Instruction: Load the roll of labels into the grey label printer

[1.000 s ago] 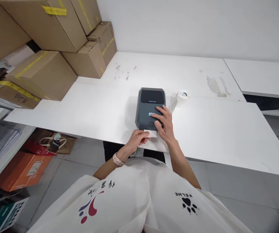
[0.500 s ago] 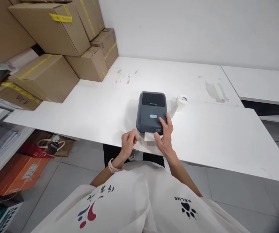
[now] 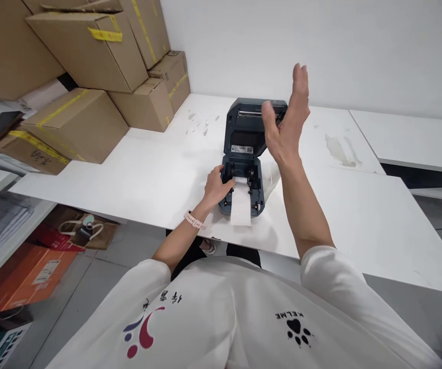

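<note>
Well left of the left hand (image 3: 215, 187), boxes (image 3: 86, 123) are stacked on the table (image 3: 159, 171), the highest cut off at the top of the view; handwriting on the lowest is too small to be made out, as is the print on the orange box (image 3: 26, 279) below. A wide stretch of table is spread between boxes and left hand. Nearer the body, upside-down characters on the shirt (image 3: 232, 312) are partly lost in folds. The printer (image 3: 244, 161) is met at its left wall by the left hand, thumb and fingers apart; whether the wall is pinched cannot be told. Between the hands the printer is stood, lid (image 3: 248, 137) raised, front set back from the table's near edge. Just right of the left thumb, a paper strip (image 3: 241, 206) is draped over that front, short of the edge. The lid's label (image 3: 241, 149) cannot be read. The lid is partly covered by the right hand (image 3: 288, 120), raised with thumb and fingers spread; contact cannot be judged. Below the right forearm, KELME is read upside down. Right of the right hand, ample table is offered, bounded by a second table (image 3: 428, 136), cut off at the side.
</note>
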### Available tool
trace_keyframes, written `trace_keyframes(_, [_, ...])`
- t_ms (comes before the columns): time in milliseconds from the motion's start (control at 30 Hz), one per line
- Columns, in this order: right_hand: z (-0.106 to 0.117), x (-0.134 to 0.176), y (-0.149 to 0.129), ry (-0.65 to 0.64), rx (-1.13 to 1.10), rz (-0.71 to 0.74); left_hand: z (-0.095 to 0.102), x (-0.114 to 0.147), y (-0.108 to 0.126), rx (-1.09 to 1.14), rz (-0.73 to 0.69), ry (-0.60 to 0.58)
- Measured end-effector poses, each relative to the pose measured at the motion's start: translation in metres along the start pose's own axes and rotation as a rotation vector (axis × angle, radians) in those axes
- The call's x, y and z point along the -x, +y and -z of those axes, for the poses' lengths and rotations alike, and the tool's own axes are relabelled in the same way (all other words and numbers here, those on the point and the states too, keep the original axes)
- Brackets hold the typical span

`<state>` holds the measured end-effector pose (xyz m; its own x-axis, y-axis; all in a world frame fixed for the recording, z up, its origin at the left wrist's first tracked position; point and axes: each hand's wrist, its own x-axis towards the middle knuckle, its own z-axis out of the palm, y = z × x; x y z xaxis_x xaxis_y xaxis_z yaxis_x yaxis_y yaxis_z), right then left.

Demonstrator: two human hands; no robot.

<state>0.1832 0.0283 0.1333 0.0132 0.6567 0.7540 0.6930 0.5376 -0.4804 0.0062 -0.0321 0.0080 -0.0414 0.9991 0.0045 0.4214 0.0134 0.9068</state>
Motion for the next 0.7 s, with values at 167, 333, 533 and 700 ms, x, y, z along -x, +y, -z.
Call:
trace_keyframes(167, [-0.002, 0.035, 0.011, -0.230, 0.024, 0.058, -0.008, -0.018, 0.001, -0.129, -0.065, -0.005])
trace_keyframes(333, [-0.024, 0.064, 0.021, -1.022, 0.308, 0.110, -0.008, -0.017, 0.000, -0.171, -0.055, 0.009])
trace_keyframes(533, [-0.052, 0.057, 0.020, -1.350, 0.374, 0.137, -0.007, -0.013, -0.001, -0.116, -0.050, 0.027])
trace_keyframes(700, [0.018, 0.052, 0.037, -1.210, -0.193, 0.052, -0.005, -0.010, -0.002, -0.072, -0.075, 0.034])
